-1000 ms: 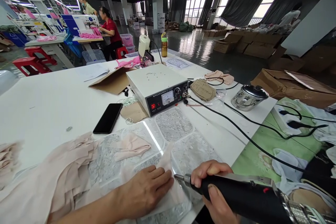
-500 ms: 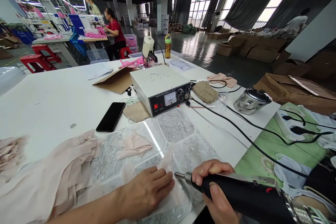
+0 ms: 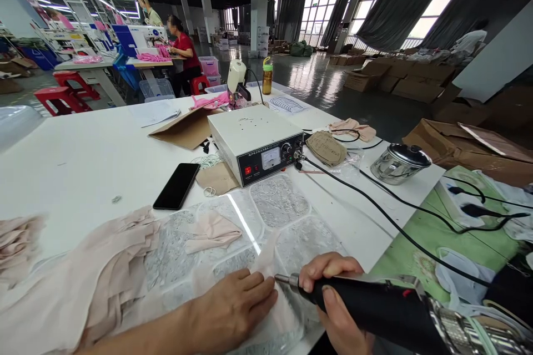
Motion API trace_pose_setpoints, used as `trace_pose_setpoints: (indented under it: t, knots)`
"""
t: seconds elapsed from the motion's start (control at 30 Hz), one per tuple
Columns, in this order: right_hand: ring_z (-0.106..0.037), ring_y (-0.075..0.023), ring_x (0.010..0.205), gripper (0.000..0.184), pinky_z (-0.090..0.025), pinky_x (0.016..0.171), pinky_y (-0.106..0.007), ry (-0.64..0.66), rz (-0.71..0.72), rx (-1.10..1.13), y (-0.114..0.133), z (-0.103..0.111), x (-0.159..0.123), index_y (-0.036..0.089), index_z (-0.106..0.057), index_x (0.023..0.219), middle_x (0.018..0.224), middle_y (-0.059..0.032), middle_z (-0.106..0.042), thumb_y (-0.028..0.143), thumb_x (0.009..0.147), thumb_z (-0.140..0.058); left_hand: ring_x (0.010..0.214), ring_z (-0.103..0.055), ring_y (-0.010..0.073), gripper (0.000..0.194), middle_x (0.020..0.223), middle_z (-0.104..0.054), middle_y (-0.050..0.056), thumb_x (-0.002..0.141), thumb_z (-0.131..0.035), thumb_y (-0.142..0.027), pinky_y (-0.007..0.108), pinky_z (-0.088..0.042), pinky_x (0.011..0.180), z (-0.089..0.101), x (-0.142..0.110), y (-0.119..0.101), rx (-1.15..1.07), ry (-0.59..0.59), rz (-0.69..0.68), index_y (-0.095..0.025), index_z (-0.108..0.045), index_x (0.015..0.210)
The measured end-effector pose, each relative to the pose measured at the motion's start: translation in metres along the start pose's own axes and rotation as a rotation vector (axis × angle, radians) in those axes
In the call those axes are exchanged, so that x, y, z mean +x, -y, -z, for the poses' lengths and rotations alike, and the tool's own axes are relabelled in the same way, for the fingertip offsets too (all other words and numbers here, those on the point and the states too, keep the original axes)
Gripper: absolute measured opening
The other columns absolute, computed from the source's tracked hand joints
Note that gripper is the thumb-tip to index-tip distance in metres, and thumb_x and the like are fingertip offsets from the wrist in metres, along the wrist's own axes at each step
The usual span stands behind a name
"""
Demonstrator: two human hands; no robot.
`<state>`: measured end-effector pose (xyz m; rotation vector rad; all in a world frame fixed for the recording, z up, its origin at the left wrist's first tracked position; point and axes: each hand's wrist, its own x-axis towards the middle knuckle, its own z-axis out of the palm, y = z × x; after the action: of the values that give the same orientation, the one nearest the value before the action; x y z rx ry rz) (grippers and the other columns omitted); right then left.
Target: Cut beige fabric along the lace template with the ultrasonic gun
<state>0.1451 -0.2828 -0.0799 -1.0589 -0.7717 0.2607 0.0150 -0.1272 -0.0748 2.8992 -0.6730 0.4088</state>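
My right hand is wrapped round the black body of a handheld ultrasonic welder. Its slim metal tip points left, close to my left fingertips and over the fabric; whether it touches cannot be made out. With fingers curled and pressed together, my left hand holds a sheer pale pink fabric piece down on the clear mat with its grey marbled panels. Another folded pink piece lies just beyond. To the left spreads a layered stack of pink fabric pieces.
A white control box stands behind the mat, a black cable running from its front. Nearby are a black phone, a lidded metal pot and brown card patterns. A co-worker in red sits at a sewing machine.
The welder and my right hand have shifted slightly left, bringing the tip nearer my left fingers. My left hand stays almost where it was on the fabric.
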Motion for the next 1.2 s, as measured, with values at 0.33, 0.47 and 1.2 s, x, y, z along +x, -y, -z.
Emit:
trace_pose_setpoints:
  t: [0.33, 0.47, 1.2]
  knots:
    - [-0.057, -0.0146, 0.063, 0.008, -0.051, 0.058, -0.032, 0.006, -0.104, 0.118, 0.028, 0.020, -0.017, 0.026, -0.051, 0.093, 0.077, 0.0003, -0.054, 0.033, 0.090, -0.055, 0.078, -0.060, 0.0205, 0.027, 0.109, -0.066, 0.018, 0.097, -0.037, -0.010, 0.031, -0.050, 0.066, -0.009, -0.005, -0.032, 0.021, -0.028, 0.068, -0.003, -0.056, 0.115]
    - [-0.055, -0.0142, 0.062, 0.012, -0.051, 0.057, -0.031, -0.006, -0.126, 0.161, 0.039, 0.024, -0.032, 0.027, -0.051, 0.095, 0.076, 0.0005, -0.053, 0.037, 0.090, -0.055, 0.086, -0.063, 0.0216, 0.028, 0.110, -0.066, 0.018, 0.097, -0.035, -0.011, 0.032, -0.053, 0.072, -0.002, -0.009, -0.036, -0.057, -0.044, 0.089, -0.005, -0.054, 0.117]
    - [-0.065, -0.0150, 0.057, 0.012, -0.056, 0.053, -0.030, 0.100, -0.072, 0.255, 0.016, 0.032, -0.034, 0.031, -0.057, 0.102, 0.078, 0.0002, -0.066, 0.033, 0.090, -0.058, 0.122, -0.056, 0.0266, 0.025, 0.112, -0.068, 0.015, 0.097, -0.045, -0.014, 0.041, -0.046, 0.105, 0.009, -0.008, 0.000, 0.018, 0.030, -0.056, -0.007, -0.059, 0.117]
